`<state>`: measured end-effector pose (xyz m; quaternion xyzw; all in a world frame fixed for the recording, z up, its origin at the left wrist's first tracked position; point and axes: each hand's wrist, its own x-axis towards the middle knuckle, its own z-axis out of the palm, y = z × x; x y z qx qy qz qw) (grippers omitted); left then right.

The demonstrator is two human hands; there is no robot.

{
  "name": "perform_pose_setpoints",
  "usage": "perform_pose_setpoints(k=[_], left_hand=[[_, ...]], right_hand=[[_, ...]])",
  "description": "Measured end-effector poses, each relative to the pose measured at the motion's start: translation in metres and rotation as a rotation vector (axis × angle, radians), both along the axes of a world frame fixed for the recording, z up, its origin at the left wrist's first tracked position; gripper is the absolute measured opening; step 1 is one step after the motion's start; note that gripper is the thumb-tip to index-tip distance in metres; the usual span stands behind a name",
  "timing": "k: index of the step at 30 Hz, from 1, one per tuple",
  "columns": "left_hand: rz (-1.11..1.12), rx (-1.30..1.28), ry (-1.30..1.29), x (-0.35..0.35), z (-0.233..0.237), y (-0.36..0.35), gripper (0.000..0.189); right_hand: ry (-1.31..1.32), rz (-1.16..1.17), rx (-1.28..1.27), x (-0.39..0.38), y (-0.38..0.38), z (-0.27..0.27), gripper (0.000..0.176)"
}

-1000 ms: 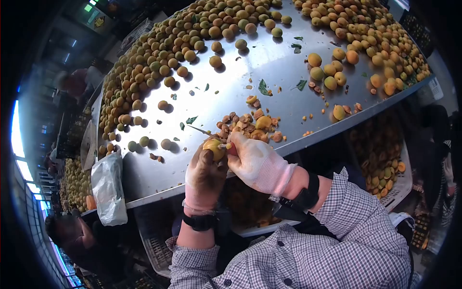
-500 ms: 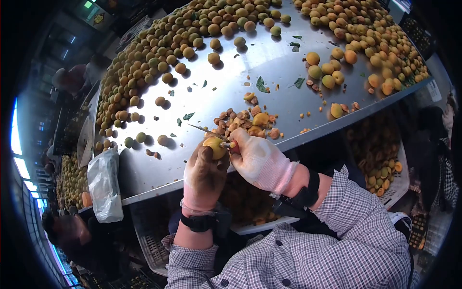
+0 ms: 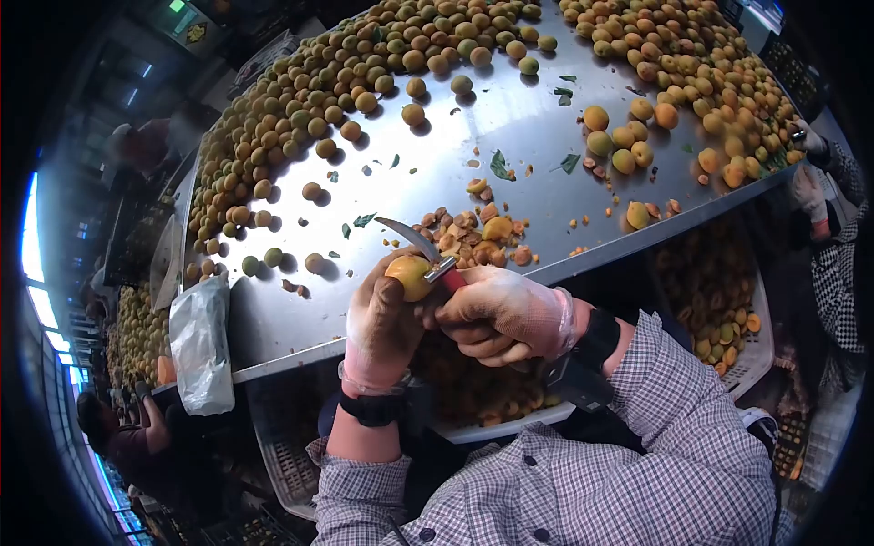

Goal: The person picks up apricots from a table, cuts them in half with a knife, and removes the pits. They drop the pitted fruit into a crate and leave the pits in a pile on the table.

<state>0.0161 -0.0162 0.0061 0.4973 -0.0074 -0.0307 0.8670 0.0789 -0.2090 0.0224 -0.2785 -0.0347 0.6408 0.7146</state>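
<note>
My left hand (image 3: 378, 332), in a thin glove, pinches a yellow apricot (image 3: 407, 275) between thumb and fingers. A curved knife (image 3: 411, 237) with a red handle is gripped in my right hand (image 3: 505, 314), also gloved. Its blade points up and left, close behind the apricot, with the metal collar right beside the fruit. Just beyond both hands, a pile of apricot pits and torn pieces (image 3: 469, 235) lies on the metal table (image 3: 300, 332).
Whole apricots (image 3: 337, 77) cover the far left of the table, more (image 3: 701, 73) the right. A white plastic bag (image 3: 200, 350) hangs over the left edge. Crates of halved apricots (image 3: 728, 332) stand below. Another person's hand (image 3: 808, 191) is at the far right; another person (image 3: 137, 432) is at left.
My right hand has rolled and drawn slightly right, so the knife blade now stands steeper and shows its curve. My left hand keeps the apricot. Another person's hands have appeared at the right.
</note>
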Motion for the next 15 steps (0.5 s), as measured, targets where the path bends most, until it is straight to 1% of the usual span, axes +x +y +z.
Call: perform_pose_setpoints(k=[1, 2, 3, 4, 5, 7, 9, 11, 15], left_hand=[[-0.071, -0.066, -0.014, 0.002, 0.001, 0.002, 0.065], [-0.067, -0.063, -0.016, 0.001, 0.002, 0.001, 0.065], [0.069, -0.060, 0.031, 0.001, 0.004, -0.002, 0.065], [0.205, -0.059, 0.078, 0.000, 0.006, -0.004, 0.065], [0.210, -0.058, 0.077, -0.001, 0.006, -0.003, 0.065], [0.258, -0.015, 0.105, -0.001, 0.006, -0.001, 0.062], [0.228, -0.002, 0.104, -0.002, 0.004, 0.002, 0.061], [0.195, 0.009, 0.103, -0.002, 0.003, 0.002, 0.060], [0.189, 0.014, 0.118, -0.002, 0.007, 0.000, 0.058]], right_hand=[[-0.004, 0.005, 0.003, 0.000, -0.001, 0.004, 0.014], [-0.274, -0.082, -0.098, 0.000, -0.002, 0.008, 0.013], [-0.544, -0.170, -0.198, -0.001, -0.001, 0.010, 0.014], [-1.016, -0.432, -0.244, -0.001, 0.014, -0.017, 0.019], [-1.017, -0.428, -0.240, -0.003, 0.014, -0.016, 0.019], [-1.366, -0.421, -0.453, -0.005, 0.009, -0.011, 0.021], [-1.391, -0.393, -0.464, -0.005, 0.010, -0.008, 0.023], [-1.499, -0.406, -0.499, -0.006, 0.010, -0.011, 0.023], [-1.510, -0.371, -0.529, -0.007, 0.009, -0.008, 0.024]])
